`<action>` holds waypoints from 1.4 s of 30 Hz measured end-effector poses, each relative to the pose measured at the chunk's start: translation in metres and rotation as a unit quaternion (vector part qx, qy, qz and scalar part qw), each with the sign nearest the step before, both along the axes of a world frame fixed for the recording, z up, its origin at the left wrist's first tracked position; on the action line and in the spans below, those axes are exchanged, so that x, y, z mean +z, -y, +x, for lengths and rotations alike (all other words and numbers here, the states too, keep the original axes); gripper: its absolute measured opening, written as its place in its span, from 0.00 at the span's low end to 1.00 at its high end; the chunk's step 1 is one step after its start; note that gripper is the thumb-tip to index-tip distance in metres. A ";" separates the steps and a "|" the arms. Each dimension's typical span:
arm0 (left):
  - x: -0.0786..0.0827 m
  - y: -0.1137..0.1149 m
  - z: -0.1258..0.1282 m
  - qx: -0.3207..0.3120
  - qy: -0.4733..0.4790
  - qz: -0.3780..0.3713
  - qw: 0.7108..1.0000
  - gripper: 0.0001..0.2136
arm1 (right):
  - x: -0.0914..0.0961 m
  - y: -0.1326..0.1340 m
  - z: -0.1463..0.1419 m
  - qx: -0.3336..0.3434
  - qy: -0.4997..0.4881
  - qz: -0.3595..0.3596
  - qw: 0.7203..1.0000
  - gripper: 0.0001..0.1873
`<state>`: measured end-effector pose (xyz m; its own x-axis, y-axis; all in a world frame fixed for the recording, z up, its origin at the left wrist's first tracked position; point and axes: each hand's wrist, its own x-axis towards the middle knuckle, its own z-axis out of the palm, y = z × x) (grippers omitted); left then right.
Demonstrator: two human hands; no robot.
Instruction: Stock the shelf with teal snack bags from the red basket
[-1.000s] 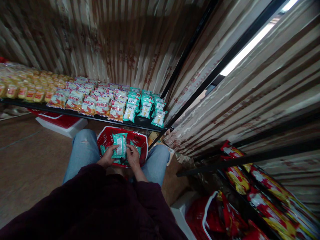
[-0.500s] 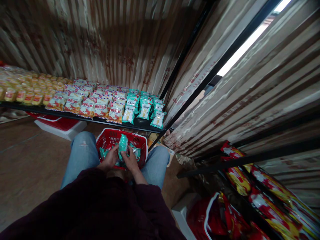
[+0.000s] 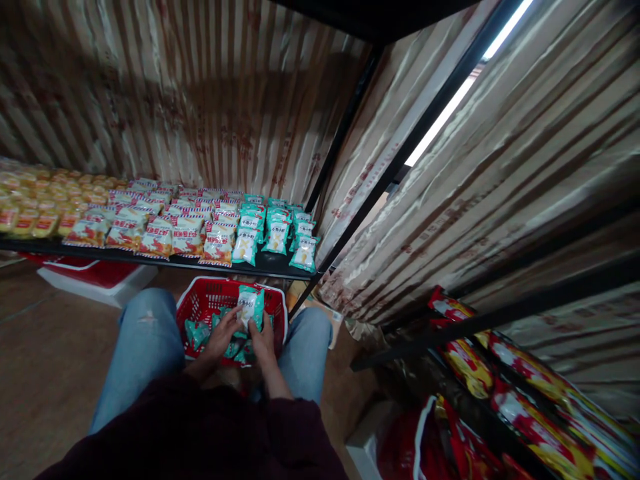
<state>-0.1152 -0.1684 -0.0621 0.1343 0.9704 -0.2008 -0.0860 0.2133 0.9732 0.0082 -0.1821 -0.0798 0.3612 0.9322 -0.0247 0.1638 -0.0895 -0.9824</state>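
Between my hands a green and white snack bag (image 3: 251, 305) is held up over a red plastic basket (image 3: 193, 293), its printed white face toward me. My left hand (image 3: 223, 333) has its fingers at the bag's left edge. Closed on its lower right side is my right hand (image 3: 263, 337). More green snack bags (image 3: 197, 333) lie loose in the basket, which stands between my knees; my hands partly hide them. Ahead, matching green bags (image 3: 277, 230) stand in rows at the right end of a black shelf (image 3: 165, 261).
Orange and white snack bags (image 3: 187, 233) and yellow packs (image 3: 45, 220) fill the shelf further left. Beneath it sits a white box (image 3: 117, 287) with red inside. A black post (image 3: 345, 233) rises at the shelf's right corner. Red and yellow packets (image 3: 525, 413) lie at the lower right.
The snack bag has turned from its green side to its printed face. Both hands have shifted their hold on it. The view has tilted slightly, so the shelf and basket appear lower and further left.
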 end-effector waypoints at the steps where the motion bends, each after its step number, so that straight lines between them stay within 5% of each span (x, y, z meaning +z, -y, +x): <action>1: -0.001 -0.002 0.001 0.000 -0.014 0.013 1.000 0.28 | 0.001 0.000 0.001 -0.014 -0.011 -0.001 1.000 0.25; 10: 0.014 -0.016 0.015 -0.026 -0.101 0.161 0.981 0.22 | 0.011 -0.016 0.019 -0.011 -0.048 0.056 0.997 0.27; 19: 0.029 -0.046 0.032 -0.026 -0.153 0.212 0.965 0.21 | 0.028 -0.050 0.042 -0.049 0.124 0.095 0.986 0.26; 42: 0.064 -0.134 0.089 0.022 -0.123 0.236 0.964 0.21 | 0.068 -0.141 0.068 -0.112 0.278 0.147 0.943 0.25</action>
<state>-0.0263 -0.0345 0.0018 0.0951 0.9650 0.2444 0.1616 -0.2572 0.9527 0.0759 -0.0411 -0.0116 0.4307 0.7681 0.4738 0.6707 0.0789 -0.7375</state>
